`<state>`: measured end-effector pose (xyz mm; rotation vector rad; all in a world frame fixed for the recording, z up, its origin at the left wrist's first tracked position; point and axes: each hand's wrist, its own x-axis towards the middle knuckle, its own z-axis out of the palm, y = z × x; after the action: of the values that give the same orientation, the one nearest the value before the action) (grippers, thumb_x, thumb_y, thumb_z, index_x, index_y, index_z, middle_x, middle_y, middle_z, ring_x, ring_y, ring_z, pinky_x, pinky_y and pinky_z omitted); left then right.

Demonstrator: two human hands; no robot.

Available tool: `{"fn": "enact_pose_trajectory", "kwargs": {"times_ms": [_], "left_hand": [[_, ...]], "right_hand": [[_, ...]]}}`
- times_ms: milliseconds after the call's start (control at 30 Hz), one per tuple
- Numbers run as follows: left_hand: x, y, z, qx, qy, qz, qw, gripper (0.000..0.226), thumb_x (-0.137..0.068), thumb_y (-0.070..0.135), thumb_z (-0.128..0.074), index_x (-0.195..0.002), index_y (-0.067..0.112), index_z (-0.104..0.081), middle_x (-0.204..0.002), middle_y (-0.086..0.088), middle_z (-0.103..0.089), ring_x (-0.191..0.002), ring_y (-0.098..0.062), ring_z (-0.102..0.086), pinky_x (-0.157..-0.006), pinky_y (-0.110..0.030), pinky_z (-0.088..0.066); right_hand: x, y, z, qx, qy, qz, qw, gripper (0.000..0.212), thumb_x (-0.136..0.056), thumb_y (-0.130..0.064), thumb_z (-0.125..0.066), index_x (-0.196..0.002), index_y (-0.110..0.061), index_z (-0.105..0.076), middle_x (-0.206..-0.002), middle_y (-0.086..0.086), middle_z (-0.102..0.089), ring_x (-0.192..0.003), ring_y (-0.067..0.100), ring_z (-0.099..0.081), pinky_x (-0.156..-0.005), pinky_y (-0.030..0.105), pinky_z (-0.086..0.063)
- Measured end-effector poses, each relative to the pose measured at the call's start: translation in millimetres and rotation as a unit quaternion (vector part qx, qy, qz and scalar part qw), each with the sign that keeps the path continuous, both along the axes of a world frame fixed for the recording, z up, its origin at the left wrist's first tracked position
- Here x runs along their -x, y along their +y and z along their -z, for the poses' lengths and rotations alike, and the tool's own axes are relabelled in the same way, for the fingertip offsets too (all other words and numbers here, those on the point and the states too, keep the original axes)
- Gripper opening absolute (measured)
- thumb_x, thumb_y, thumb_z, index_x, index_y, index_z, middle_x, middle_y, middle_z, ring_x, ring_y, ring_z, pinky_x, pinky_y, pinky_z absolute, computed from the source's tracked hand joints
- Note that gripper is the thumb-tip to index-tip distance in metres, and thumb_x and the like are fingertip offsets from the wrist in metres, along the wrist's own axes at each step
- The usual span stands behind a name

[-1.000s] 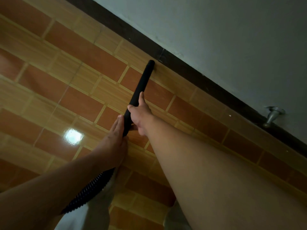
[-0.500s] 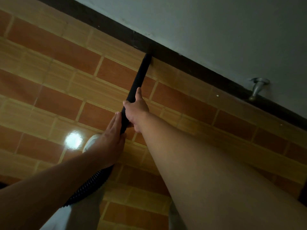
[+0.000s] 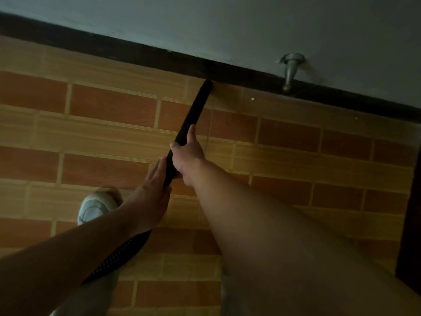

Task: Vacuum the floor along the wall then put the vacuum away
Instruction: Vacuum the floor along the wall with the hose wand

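One black vacuum wand (image 3: pixel 193 115), tip up at 12 o'clock. One ribbed hose (image 3: pixel 118 254) down at 7 o'clock. Two hands near the centre: one left hand (image 3: pixel 148 192), one right hand (image 3: pixel 188 156). One metal door stop (image 3: pixel 289 71) at 1 o'clock. One pale shoe (image 3: pixel 95 206) at 8 o'clock. One dark baseboard (image 3: pixel 136 51) across the top, from 10 to 3 o'clock.

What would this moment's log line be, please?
right hand grips black vacuum tube | left hand touches it | tip at dark skirting

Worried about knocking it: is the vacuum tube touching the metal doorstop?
No, the vacuum tube ends at the baseboard, well clear of the doorstop.
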<state>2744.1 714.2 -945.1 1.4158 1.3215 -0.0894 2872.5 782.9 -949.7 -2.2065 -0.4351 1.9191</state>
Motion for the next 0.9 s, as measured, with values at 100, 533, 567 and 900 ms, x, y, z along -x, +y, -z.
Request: {"fn": "enact_pose_trajectory", "kwargs": {"times_ms": [100, 533, 567, 900], "left_hand": [[-18.9, -8.5, 3.6, -0.004, -0.008, 0.010, 1.000, 0.077, -0.101, 0.016, -0.041, -0.156, 0.032, 0.010, -0.165, 0.010, 0.002, -0.151, -0.015, -0.011, -0.115, -0.031, -0.025], [-79.4, -27.8, 8.0, -0.016, -0.012, 0.069, 0.997, 0.077, -0.101, 0.014, -0.043, -0.157, 0.032, 0.007, -0.165, 0.011, -0.004, -0.145, -0.013, -0.028, -0.101, -0.022, -0.040], [-82.1, -27.9, 9.3, -0.015, -0.013, 0.071, 0.997, 0.077, -0.101, 0.013, -0.043, -0.157, 0.032, 0.006, -0.165, 0.011, -0.005, -0.145, -0.014, -0.028, -0.102, -0.023, -0.040], [-115.0, -12.4, 4.0, -0.017, -0.013, 0.073, 0.997, 0.072, -0.101, 0.012, -0.042, -0.158, 0.029, 0.000, -0.165, 0.011, -0.007, -0.149, -0.008, -0.012, -0.119, -0.031, -0.023]], "right_hand": [[-22.4, -10.2, -2.8, 0.001, 0.001, 0.012, 1.000, 0.075, -0.109, -0.028, -0.047, -0.159, -0.050, 0.005, -0.161, 0.004, -0.037, -0.137, 0.032, -0.049, -0.106, 0.043, -0.046], [-87.4, -44.7, -3.6, 0.015, -0.023, 0.064, 0.998, 0.074, -0.109, -0.029, -0.045, -0.158, -0.051, 0.006, -0.155, 0.006, -0.044, -0.130, 0.032, -0.055, -0.105, 0.047, -0.051], [-90.3, -45.6, -2.9, 0.015, -0.023, 0.069, 0.997, 0.075, -0.109, -0.029, -0.045, -0.158, -0.051, 0.006, -0.154, 0.007, -0.045, -0.129, 0.032, -0.055, -0.105, 0.049, -0.052], [-123.7, -33.8, -0.6, 0.007, -0.022, 0.081, 0.996, 0.076, -0.109, -0.027, -0.046, -0.158, -0.051, 0.007, -0.155, 0.008, -0.044, -0.128, 0.033, -0.056, -0.101, 0.048, -0.055]]}}
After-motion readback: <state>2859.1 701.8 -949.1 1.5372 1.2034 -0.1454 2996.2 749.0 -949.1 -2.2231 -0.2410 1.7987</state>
